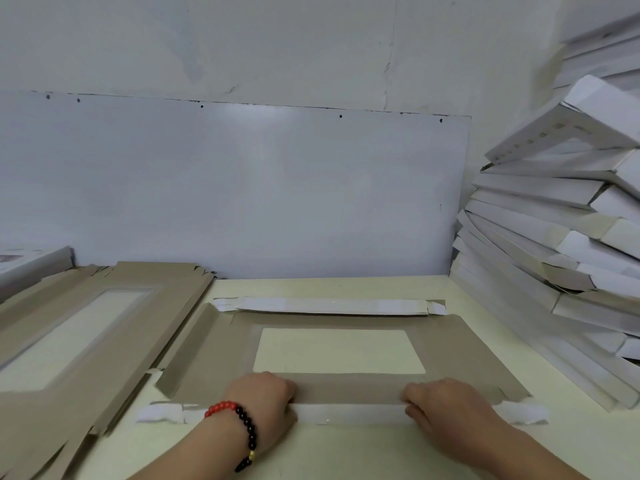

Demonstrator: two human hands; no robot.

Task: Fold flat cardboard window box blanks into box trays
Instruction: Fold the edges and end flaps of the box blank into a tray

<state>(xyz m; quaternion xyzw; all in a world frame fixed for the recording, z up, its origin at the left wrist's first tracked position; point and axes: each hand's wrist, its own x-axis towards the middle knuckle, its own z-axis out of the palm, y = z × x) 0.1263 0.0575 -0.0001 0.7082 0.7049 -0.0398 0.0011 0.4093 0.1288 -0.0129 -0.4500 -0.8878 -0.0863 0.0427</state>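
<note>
blank (450, 355): matt grey-brown cardboard, white reverse
table (346, 455): smooth pale yellow, faint sheen
panel (242, 188): glossy white board
bracelet (239, 420): shiny red and black beads

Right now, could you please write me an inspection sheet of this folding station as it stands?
Surface: pale yellow table, bare in front of the hands.
Job's things: one brown window box blank lies flat, window showing the table; its far flap is folded over white side up, its near flap under both hands. A stack of flat blanks lies to the left.
Clutter: nothing seen.
Hands: left hand, with a bead bracelet, and right hand both have fingers curled over the near flap's fold.
Cables: nothing seen.
Surroundings: leaning pile of folded white trays on the right; white wall panel behind.
</note>
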